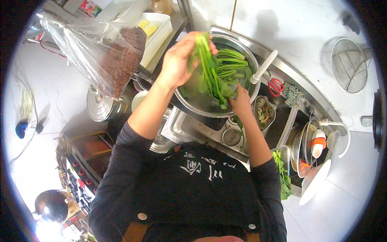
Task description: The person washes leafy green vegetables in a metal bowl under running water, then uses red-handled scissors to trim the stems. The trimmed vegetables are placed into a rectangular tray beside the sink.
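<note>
My left hand is raised over a large round metal basin and grips a bunch of leafy greens by the stems. The leaves of that bunch hang down into the basin. Low at the basin's right side, my right hand touches the hanging leaves; its fingertips are partly hidden, so its grip is unclear. More green stalks lie in the basin, which seems to hold water. A white faucet spout reaches over the right rim.
Red-handled scissors and a patterned cloth lie along the sink ledge. A strainer basket with food scraps sits beside the basin. Stacked bowls stand at the right. A clear bag of brown granules hangs at the left.
</note>
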Motion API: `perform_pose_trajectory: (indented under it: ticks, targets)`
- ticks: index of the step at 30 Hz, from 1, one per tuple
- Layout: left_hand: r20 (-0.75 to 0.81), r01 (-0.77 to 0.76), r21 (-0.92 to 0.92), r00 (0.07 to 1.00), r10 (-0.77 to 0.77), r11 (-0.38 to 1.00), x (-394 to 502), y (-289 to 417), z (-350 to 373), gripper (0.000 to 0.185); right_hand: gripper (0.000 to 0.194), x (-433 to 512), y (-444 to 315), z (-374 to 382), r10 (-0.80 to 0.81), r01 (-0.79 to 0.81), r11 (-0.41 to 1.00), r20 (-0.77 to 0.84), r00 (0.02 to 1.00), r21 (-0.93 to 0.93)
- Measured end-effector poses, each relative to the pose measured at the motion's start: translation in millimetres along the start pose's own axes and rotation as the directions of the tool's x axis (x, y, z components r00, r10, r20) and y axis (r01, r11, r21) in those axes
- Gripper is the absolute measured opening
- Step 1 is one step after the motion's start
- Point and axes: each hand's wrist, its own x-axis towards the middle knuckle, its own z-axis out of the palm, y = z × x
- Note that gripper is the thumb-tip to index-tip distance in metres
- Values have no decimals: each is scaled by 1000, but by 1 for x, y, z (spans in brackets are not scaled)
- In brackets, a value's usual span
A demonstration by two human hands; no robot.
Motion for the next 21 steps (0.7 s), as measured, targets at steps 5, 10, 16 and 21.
perform_pose_trajectory:
  ticks: [5, 10, 16, 21]
  targets:
    - [162, -102, -139, 979, 124, 985, 7, 3, 0, 36, 51, 14, 34, 0, -158, 158, 984, -9, 987, 80]
    - [101, -232, 99, 970, 222, 968, 7, -5, 6, 28, 25, 46, 97, -18, -47, 109, 979, -322, 946, 175]
    - [218, -188, 216, 966, 140, 958, 11, -12, 14, 47, 23, 102, 201, -27, -107, -7, 944, -327, 939, -331]
    - [142, -71, 334, 990, 24, 940, 18, -17, 32, 60, 28, 117, 239, -25, 81, -86, 897, -32, 996, -434]
